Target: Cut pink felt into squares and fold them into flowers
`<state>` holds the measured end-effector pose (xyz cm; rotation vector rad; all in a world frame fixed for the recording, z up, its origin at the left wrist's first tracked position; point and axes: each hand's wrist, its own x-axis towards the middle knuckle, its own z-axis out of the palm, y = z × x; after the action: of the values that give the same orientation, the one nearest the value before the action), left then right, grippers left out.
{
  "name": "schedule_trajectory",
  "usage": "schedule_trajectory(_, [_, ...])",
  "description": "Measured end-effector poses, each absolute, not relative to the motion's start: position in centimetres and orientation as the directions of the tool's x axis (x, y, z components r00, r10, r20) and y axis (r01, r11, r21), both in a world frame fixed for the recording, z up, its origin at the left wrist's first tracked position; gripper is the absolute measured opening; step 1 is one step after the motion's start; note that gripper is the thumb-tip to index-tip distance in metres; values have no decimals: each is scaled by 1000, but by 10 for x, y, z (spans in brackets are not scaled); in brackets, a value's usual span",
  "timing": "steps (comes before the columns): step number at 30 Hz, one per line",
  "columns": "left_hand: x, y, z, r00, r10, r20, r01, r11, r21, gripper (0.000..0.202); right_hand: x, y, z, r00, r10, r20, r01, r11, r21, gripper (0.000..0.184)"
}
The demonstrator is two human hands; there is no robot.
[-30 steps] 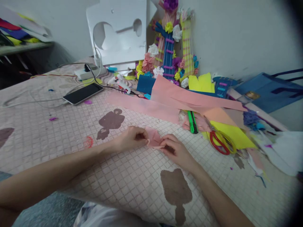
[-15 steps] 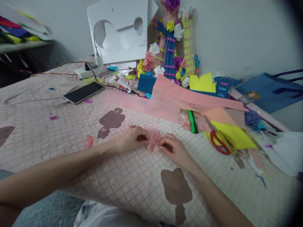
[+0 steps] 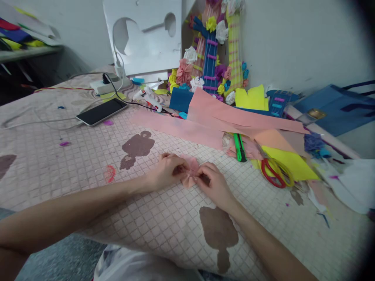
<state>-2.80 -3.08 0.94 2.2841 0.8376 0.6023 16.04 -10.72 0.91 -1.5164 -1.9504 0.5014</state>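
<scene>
A small piece of pink crepe paper (image 3: pixel 189 181) is pinched between my two hands, just above the patterned tablecloth. My left hand (image 3: pixel 169 170) grips its left side with thumb and fingertips closed. From the right, my right hand (image 3: pixel 215 183) pinches the opposite side, its fingertips close to the left ones. The paper is gathered at the middle and flares out above and below the fingers. Long pink paper strips (image 3: pixel 205 113) lie beyond my hands. A green utility knife (image 3: pixel 240 148) and red-and-yellow scissors (image 3: pixel 275 171) rest to the right.
A phone (image 3: pixel 101 112) on a cable and a glue gun (image 3: pixel 148 97) lie at the back, near a power strip (image 3: pixel 108 86). Decorated paper guitars (image 3: pixel 210 66) lean on the wall beside a white foam board (image 3: pixel 146 43). Yellow paper (image 3: pixel 290 164) lies under the scissors.
My hands have drawn closer together, and the pink crepe paper between them is bunched more tightly at its middle. The view has shifted slightly.
</scene>
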Motion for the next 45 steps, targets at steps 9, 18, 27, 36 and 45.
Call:
schedule_trajectory(9, [-26, -37, 0, 665, 688, 290, 420, -666, 617, 10, 157, -107, 4, -119, 959, 258, 757, 256, -601, 12])
schedule_trajectory(18, [-25, -39, 3, 689, 680, 248, 458, -675, 578, 14, 157, -104, 1, -109, 955, 277, 779, 255, -573, 12])
schedule_trajectory(27, [-24, -41, 2, 686, 684, 249, 489, -686, 539, 16, 156, -104, 0, -110, 954, 279, 795, 253, -551, 10])
schedule_trajectory(36, [-24, -43, 1, 686, 682, 254, 503, -697, 510, 20, 155, -105, -1, -107, 953, 282, 808, 249, -534, 10])
schedule_trajectory(45, [-23, -45, 1, 684, 678, 268, 526, -714, 463, 22, 153, -107, -3, -103, 944, 313, 823, 258, -507, 7])
